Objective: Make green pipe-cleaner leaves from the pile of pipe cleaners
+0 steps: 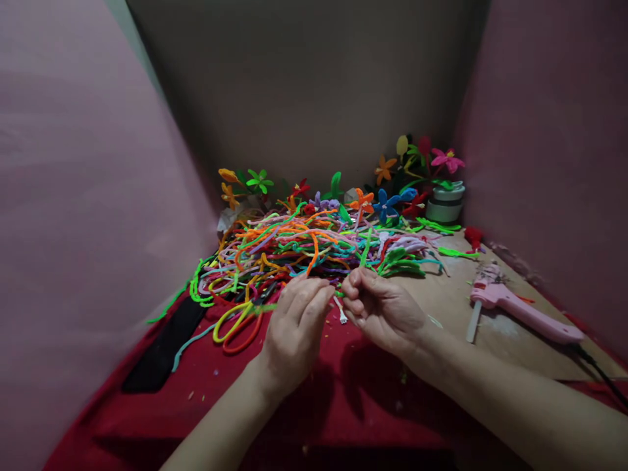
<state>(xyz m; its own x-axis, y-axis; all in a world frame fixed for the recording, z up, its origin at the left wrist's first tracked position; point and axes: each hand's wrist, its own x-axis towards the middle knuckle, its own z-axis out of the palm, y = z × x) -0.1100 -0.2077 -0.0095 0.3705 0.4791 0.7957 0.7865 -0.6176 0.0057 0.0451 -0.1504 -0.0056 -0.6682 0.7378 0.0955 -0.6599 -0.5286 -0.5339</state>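
My left hand (297, 327) and my right hand (385, 311) meet over the red cloth (275, 399), fingers pinched together on a green pipe cleaner (366, 250) that runs between them and rises toward the pile. A short white piece (340, 313) hangs below the fingertips. Just beyond the hands lies a big tangled heap of coloured pipe cleaners (299, 252). Orange and yellow loops (238, 326) lie to the left of my left hand.
Finished pipe-cleaner flowers (387, 196) stand along the back wall, some by a grey round pot (444, 204). A pink glue gun (520, 311) with a cord lies on the brown board (456, 301) at right. A black flat object (164, 347) lies at left. Pink walls close both sides.
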